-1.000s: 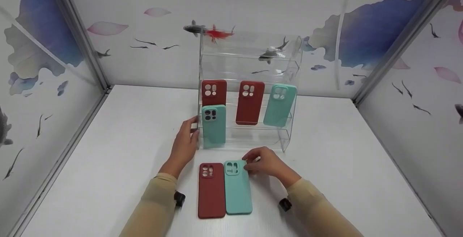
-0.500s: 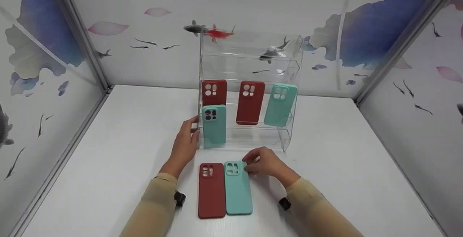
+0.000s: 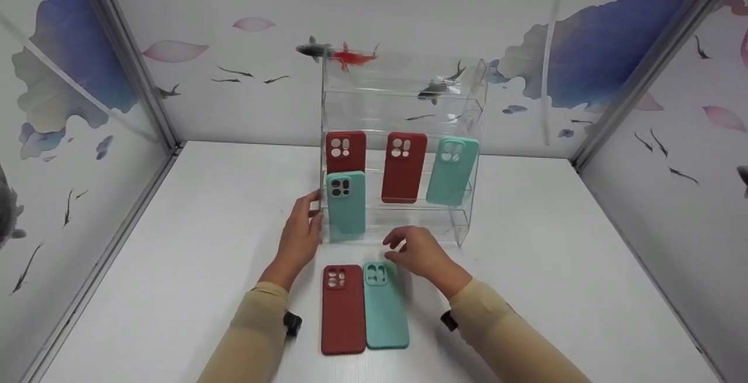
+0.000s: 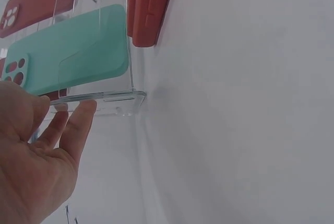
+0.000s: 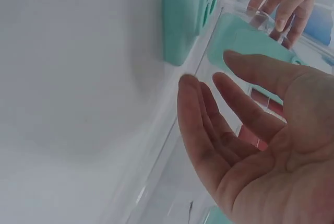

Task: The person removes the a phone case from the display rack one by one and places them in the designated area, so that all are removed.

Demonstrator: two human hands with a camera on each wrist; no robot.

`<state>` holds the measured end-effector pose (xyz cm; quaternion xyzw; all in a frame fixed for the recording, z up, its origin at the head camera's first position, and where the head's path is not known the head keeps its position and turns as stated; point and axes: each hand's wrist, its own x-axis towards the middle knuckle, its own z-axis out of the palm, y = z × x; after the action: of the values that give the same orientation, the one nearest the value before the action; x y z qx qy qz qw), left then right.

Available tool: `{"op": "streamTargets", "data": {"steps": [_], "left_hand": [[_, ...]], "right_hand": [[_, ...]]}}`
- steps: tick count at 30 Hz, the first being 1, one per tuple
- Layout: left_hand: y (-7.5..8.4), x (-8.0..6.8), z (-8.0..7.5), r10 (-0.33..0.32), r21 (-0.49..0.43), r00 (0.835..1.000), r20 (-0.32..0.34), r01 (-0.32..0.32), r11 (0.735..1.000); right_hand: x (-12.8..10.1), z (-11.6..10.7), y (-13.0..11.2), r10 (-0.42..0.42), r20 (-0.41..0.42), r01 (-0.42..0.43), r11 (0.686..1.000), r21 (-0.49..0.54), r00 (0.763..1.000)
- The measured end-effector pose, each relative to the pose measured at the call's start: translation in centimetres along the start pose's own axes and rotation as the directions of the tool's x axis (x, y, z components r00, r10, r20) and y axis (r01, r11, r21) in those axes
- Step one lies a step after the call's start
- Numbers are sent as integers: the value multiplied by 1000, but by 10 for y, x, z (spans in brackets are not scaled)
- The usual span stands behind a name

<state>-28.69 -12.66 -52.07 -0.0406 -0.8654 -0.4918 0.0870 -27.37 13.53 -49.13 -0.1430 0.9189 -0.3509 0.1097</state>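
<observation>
The clear acrylic rack (image 3: 403, 155) stands at the back middle of the white table (image 3: 175, 266), with two red cases and a teal one leaning on its middle tier and another teal case (image 3: 346, 204) standing at the left of its lowest tier. In front of it two cases lie flat side by side and touching: the red case (image 3: 342, 309) on the left and the teal case on the table (image 3: 384, 306) on the right. Your left hand (image 3: 299, 235) rests with straight fingers against the rack's left front edge, holding nothing; keep it there so that the light rack does not slide. Your right hand (image 3: 416, 252) hovers just above the top end of the teal case on the table, fingers spread and relaxed, empty. If you mean to lift that case, come down on its top corner by the camera cut-out, pinch it by both long edges, and draw it away from the red one without nudging its neighbour. Compared with half a second ago, your right hand has let go of the case's upper right corner and risen towards the rack with its fingers opened out; the case lies where it was, and your left hand has not moved.
</observation>
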Motion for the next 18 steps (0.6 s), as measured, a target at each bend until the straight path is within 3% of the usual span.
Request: {"op": "streamTargets", "data": {"steps": [7,12,18], "left_hand": [[1,1,-2,-2,3,1000,1,2,1000],[0,2,-1,21,1,1000,9,-21,1000],[-2,0,0,34,-8,999,2,-34,999]], "right_hand": [[13,0,-20,-135,-132,144,988,57,982],[22,-4,-32,-203,-268,228,972,63,942],[32,-2,-44,-252,-347,288,956,57,904]]}}
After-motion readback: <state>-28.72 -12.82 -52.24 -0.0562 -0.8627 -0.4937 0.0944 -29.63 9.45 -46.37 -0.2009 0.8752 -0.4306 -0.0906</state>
